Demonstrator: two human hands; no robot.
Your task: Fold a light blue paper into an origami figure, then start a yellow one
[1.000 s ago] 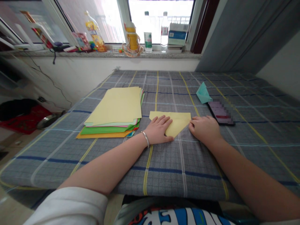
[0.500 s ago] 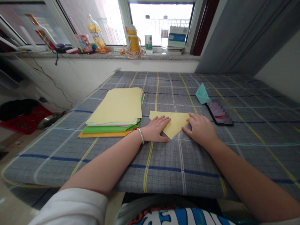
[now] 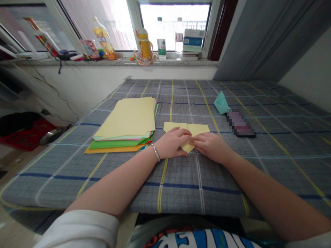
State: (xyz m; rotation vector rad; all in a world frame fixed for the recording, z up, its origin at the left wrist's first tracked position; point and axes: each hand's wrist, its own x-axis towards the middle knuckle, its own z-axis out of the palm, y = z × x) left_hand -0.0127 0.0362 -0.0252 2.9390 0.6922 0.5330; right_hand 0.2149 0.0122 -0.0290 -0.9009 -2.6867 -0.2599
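Observation:
A folded piece of yellow paper lies on the checked cloth in front of me, with a straight far edge and a point toward me. My left hand, with a silver bangle on the wrist, covers its left part; the fingers are bent and closed on the paper, the thumb near the lower point. From the right, my right hand has its fingers pressed together on the paper's middle. The fingertips of both hands meet there and hide part of the folds.
Left of my hands lies a stack of coloured paper, yellow on top. To the right are a folded teal paper piece and a phone, partly pixelated. Bottles and boxes stand on the windowsill beyond the cloth-covered surface.
My right hand has moved left from the paper's right corner to its middle. The fingers of my left hand, flatter before, are now more bent. The view has shifted slightly.

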